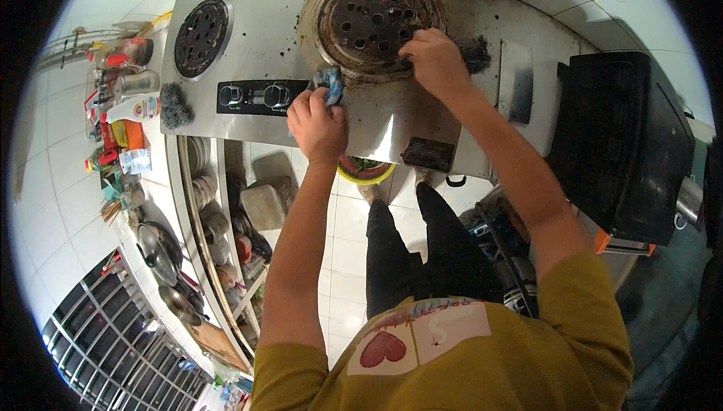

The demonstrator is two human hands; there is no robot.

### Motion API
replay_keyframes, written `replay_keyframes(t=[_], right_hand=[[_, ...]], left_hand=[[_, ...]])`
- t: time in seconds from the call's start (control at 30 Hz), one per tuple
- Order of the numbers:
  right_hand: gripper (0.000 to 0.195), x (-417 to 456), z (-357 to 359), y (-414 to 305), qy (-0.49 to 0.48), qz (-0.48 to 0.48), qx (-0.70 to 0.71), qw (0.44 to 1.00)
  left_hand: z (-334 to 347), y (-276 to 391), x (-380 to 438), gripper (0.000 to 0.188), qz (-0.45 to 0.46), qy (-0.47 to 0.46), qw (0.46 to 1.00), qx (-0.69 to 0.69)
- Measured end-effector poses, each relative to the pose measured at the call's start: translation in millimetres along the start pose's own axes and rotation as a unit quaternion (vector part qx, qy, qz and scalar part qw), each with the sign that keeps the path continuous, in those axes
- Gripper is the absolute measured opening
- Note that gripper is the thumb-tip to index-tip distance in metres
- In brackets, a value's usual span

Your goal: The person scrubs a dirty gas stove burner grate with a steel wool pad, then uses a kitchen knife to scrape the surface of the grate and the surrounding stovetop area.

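Before me is a stainless steel gas stove (373, 106) with dark crumbs and greasy brown stains. My left hand (319, 126) grips a crumpled blue patterned cloth (329, 84) at the front rim of the large round burner (375, 18). Its dark plate has several holes and a grimy metal ring around it. My right hand (438, 64) has its fingers curled at that burner's right edge; whether they pinch something is hidden. Just beyond the right wrist lies a black, rough patch or scrubber (475, 54). The control panel with two knobs (262, 96) is left of my left hand.
A smaller burner (202, 38) is at the left, with a grey steel-wool scourer (175, 106) near the stove's corner. A white spray bottle (133, 109) and pan lids (161, 253) line the left counter. At right stands a black appliance (615, 145). A yellow-rimmed basin (367, 173) is below.
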State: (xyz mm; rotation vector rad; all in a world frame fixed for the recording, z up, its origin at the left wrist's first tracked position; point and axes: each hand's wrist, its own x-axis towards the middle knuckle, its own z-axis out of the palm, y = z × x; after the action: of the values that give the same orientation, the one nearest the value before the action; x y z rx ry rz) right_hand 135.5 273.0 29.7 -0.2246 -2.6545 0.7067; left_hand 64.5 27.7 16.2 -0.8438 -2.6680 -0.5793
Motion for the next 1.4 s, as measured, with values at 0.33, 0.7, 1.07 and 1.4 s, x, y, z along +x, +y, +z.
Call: replay_keyframes(t=[0.33, 0.7, 1.07, 1.4], right_hand=[[0.018, -7, -10, 20, 0.007, -0.02, 0.043, 0.999], [0.016, 36, -15, 52, 0.011, 0.016, -0.068, 0.998], [0.015, 32, -6, 33, -0.004, 0.066, -0.072, 0.995], [0.014, 65, 1, 68, 0.072, 0.016, -0.076, 0.994]], left_hand=[[-3, -5, 1, 0.038, -0.008, -0.018, 1.0, 0.007], [0, -1, 3, 0.04, -0.001, -0.015, 1.0, 0.01], [0, -4, -1, 0.039, -0.003, -0.016, 1.0, 0.01], [6, -1, 4, 0.04, 0.012, -0.009, 1.0, -0.001]])
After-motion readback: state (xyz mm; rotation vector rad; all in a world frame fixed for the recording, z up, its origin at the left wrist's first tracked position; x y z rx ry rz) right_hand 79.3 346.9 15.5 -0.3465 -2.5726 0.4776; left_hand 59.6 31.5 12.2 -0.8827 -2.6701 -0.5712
